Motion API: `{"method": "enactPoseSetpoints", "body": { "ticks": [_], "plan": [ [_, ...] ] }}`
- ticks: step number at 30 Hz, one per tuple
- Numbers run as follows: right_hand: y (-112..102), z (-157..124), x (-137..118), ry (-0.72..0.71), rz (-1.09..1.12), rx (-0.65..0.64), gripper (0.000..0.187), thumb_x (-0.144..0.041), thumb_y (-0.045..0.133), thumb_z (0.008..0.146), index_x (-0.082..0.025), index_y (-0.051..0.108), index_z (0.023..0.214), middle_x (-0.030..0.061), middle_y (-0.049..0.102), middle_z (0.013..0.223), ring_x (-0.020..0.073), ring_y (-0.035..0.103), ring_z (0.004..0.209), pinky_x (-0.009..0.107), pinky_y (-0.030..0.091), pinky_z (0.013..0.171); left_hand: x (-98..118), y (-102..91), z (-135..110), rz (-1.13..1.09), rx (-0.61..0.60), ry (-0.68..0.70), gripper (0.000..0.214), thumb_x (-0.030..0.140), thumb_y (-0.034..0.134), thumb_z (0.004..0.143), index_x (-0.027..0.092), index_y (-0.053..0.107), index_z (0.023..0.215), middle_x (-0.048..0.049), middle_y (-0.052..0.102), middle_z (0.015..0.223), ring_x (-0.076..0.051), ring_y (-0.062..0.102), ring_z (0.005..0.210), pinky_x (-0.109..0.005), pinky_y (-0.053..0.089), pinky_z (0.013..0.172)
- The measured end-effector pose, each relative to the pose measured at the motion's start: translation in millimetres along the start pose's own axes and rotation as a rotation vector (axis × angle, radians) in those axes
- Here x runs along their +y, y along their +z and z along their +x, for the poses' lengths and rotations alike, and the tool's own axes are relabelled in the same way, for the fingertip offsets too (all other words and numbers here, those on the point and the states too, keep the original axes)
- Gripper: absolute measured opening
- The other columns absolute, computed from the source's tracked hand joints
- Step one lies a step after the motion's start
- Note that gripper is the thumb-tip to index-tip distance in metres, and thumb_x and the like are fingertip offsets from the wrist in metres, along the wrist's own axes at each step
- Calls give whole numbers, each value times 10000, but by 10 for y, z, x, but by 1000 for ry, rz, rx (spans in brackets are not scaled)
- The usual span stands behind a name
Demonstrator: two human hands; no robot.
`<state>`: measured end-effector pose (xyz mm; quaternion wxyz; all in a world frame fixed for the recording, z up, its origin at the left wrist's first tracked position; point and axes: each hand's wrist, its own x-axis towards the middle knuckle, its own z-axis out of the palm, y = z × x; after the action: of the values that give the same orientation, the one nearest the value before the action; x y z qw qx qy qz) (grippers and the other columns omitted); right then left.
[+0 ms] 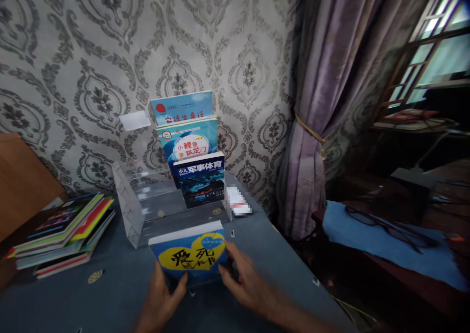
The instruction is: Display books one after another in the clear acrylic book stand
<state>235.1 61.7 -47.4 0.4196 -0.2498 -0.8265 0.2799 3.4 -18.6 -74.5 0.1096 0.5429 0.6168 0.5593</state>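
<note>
Both hands reach in from the lower edge with the forearms angled toward each other. The left hand [163,294] comes up from below with its thumb pressed onto the lower left corner of the cover. The right hand [245,280] lies palm down, its fingers curled round the right edge. Between them they grasp a blue book [189,254] with a yellow heart and dark characters on its front. The book is tilted cover-up toward the camera, its white page block showing along the top. It sits low over the near part of the table [110,294], which is covered in grey-blue cloth, just in front of a clear acrylic stand [128,205]. On the right side of the stand three books rise in steps: a dark military book [200,178] in front, a carp book [189,139] behind it and a light blue book [181,107] at the top. A white card [134,120] sits at the stand's upper left. A stack of books [62,235] lies flat on the left of the table, well apart from the hands. A patterned wall [73,54] stands behind, with a purple curtain [330,103] tied back to the right.
</note>
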Motion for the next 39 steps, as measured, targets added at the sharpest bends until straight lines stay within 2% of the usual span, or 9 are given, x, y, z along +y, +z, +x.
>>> {"method": "enactPoseSetpoints", "body": {
  "ticks": [4,8,11,16,21,27,33,39],
  "plan": [
    [11,15,-6,-16,-6,17,441,-231,484,945,-221,467,1385,102,685,1031,225,658,916,355,571,813,55,0,21,67,16,53,463,403,664,815,184,500,1189,-107,731,993,-266,734,935,-381,632,783],
    [12,35,-6,-33,25,4,445,-217,487,944,-217,453,1388,82,674,978,214,648,891,347,567,798,75,-17,15,135,17,62,420,402,660,814,189,506,1142,-97,726,950,-261,737,873,-372,633,725],
    [-3,39,-9,-13,27,-17,432,-216,495,944,-211,450,1374,89,673,1019,210,641,904,352,561,815,99,-24,16,147,25,73,386,403,666,807,195,515,1095,-88,720,929,-255,734,844,-365,631,700],
    [-31,51,-38,-17,46,-39,420,-198,488,942,-201,447,1361,87,663,1008,201,629,861,347,552,796,123,-17,30,149,51,91,329,405,672,798,196,540,1016,-87,711,918,-255,728,866,-379,626,741],
    [-32,63,-54,-36,71,-36,411,-175,490,932,-204,449,1339,64,644,938,193,613,813,331,545,758,77,-40,25,152,30,58,372,415,697,776,190,546,1031,-89,713,921,-261,723,872,-397,622,752],
    [-18,48,-38,-67,54,-23,422,-187,486,941,-207,427,1359,73,644,964,206,626,881,349,551,806,115,-50,-3,119,37,4,413,429,706,760,199,530,1054,-75,695,910,-250,713,854,-375,624,720],
    [-27,38,-42,-82,47,-34,451,-190,474,947,-210,392,1390,116,660,1103,227,641,977,388,564,849,154,-55,-7,110,23,-2,397,433,691,770,207,533,1055,-73,678,928,-246,701,882,-382,621,760],
    [-17,33,-34,-75,55,-30,448,-189,479,937,-205,409,1379,104,662,1041,226,643,963,391,568,849,64,-85,-30,152,41,3,452,451,716,749,196,526,1070,-92,664,982,-269,688,919,-405,612,778]
  ]
}}
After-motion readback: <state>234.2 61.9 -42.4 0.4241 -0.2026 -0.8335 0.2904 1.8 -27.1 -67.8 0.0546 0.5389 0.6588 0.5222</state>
